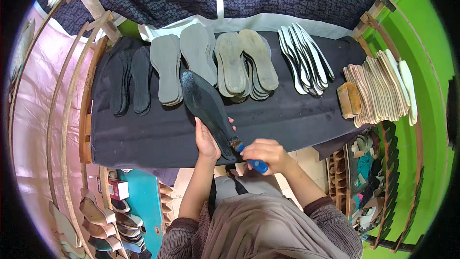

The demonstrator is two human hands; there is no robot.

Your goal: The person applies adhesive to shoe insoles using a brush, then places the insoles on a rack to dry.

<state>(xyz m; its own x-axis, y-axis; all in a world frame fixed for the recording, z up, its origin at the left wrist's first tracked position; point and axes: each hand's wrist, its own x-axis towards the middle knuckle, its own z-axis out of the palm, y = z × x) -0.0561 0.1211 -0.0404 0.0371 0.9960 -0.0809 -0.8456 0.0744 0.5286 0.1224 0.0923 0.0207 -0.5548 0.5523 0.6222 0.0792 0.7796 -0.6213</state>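
My left hand [207,139] is closed round the edges of a black shoe sole [207,108], held tilted above the near part of the table. The sole's far end looks wet and shiny. In my right hand [268,156] is a brush [256,164] with a blue handle, gripped between thumb and fingers. Its dark bristles touch the sole near the end closest to me. Beyond the sole lie stacks of grey soles [165,69], tan-grey soles [258,60] and black soles [140,81].
A dark cloth covers the table [158,139]. White-edged pieces [306,60] fan out at the far right, beside a yellowish-brown block-like tub [349,100] and a row of beige insoles [378,86]. Wooden racks [86,129] stand on both sides; shoe parts [98,211] fill lower shelves.
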